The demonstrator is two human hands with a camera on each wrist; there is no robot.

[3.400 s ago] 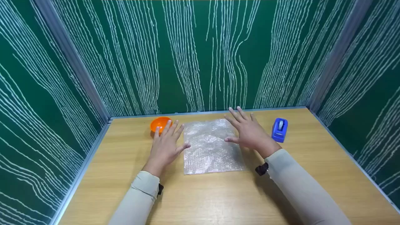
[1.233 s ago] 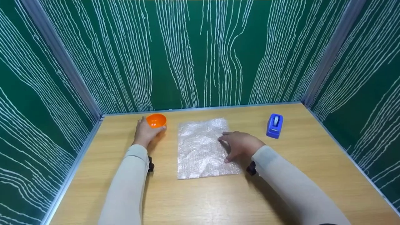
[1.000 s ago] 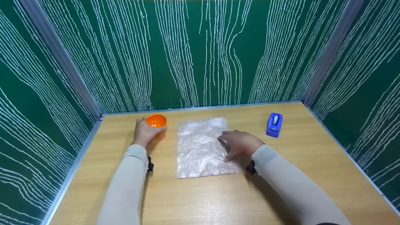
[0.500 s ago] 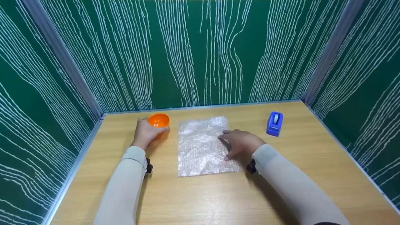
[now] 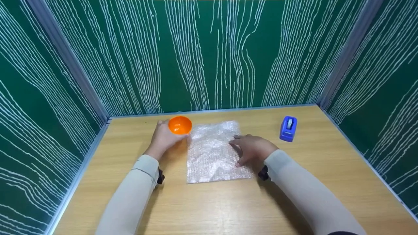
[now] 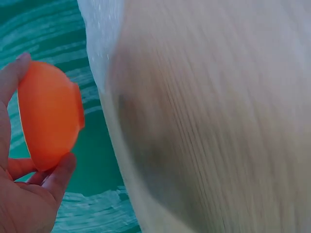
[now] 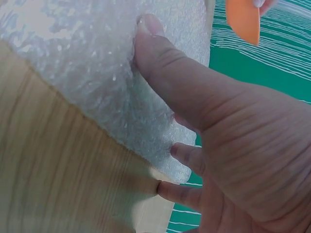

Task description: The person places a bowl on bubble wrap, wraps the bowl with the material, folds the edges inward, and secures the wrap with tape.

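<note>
My left hand point(image 5: 163, 137) grips an orange bowl point(image 5: 180, 125) by its side, thumb on one side and fingers on the other. In the left wrist view the bowl point(image 6: 51, 114) hangs above the table, its footed base toward the wood and a shadow below. A clear sheet of bubble wrap point(image 5: 209, 156) lies flat just to the right of the bowl. On its right edge rests my right hand point(image 5: 256, 148), thumb and fingertips spread apart. The right wrist view shows the thumb point(image 7: 165, 58) touching the wrap and one fingertip on the bare wood beside it.
A blue tape dispenser point(image 5: 288, 129) with a roll in it stands at the back right of the wooden table point(image 5: 209, 209). Green panels point(image 5: 183, 58) with white wavy lines rise behind and at both sides.
My left hand went from hovering open to gripping the bowl, then lifted it and carried it right toward the bubble wrap. My right hand came down onto the wrap and has stayed there.
</note>
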